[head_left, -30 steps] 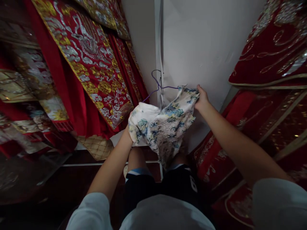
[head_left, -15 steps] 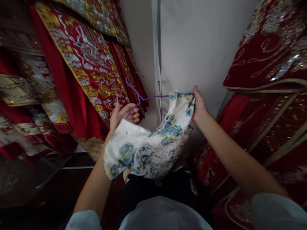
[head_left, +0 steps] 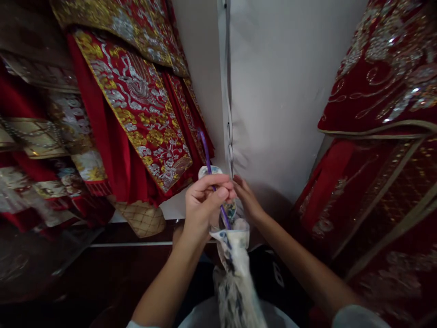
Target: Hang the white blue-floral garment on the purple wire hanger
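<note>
A: What was held in the head view?

B: A purple hanger [head_left: 211, 175] was pinched by the left hand [head_left: 204, 200], fingers curled shut on its wire, the hook rising just above the grip. A floral garment [head_left: 235, 269] was gathered on the hanger and hung straight down below the grip, toward the body.

A: And the right hand [head_left: 247, 198]?

B: It was set just right of the grip, against the top of the garment. Whether cloth was pinched there could not be told; the fingers were partly hidden behind the left hand.

A: How far along was the work judged to be?

B: The garment seemed to be mostly on the hanger, though bunched. Spreading it out and hanging it up appeared to be left; no rail was seen.

A: What was seen of the room?

B: A pale wall [head_left: 283, 91] stood beyond the grip, with a cable run down its corner. Red robes [head_left: 136, 100] embroidered in gold and silver were hung left of the grip, and more red robes [head_left: 378, 136] right of it. Dark floor was made out below left.
</note>
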`<state>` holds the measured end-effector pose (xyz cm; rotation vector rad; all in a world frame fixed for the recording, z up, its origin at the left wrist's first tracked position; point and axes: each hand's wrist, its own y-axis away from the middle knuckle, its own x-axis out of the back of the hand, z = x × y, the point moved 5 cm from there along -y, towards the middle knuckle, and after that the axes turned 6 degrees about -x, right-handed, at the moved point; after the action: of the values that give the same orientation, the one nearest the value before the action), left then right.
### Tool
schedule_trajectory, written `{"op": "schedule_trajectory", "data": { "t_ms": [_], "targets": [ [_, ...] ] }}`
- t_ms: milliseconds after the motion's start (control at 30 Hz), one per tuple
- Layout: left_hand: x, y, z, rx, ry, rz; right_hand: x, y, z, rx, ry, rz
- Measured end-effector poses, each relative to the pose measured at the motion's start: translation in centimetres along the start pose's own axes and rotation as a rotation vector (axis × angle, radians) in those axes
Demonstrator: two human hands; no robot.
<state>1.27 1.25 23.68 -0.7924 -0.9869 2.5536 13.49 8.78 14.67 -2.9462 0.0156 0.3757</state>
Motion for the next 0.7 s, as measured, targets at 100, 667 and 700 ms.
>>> {"op": "schedule_trajectory", "data": {
  "t_ms": [100,667,700],
  "targets": [
    [-0.3,-0.2,0.1,-0.14,-0.229,0.019,1.4,4.9,-1.7,-0.068,-0.102,-0.229],
    [-0.5,-3.6,-5.0,-0.14,-0.552,-0.168,9.3,11.1,-5.0,-0.087,0.178,0.068],
    [-0.5,-3.4,-4.6,-0.113,-0.578,-0.222,10.0,10.7,-5.0,-0.083,0.114,0.153]
  ]
}}
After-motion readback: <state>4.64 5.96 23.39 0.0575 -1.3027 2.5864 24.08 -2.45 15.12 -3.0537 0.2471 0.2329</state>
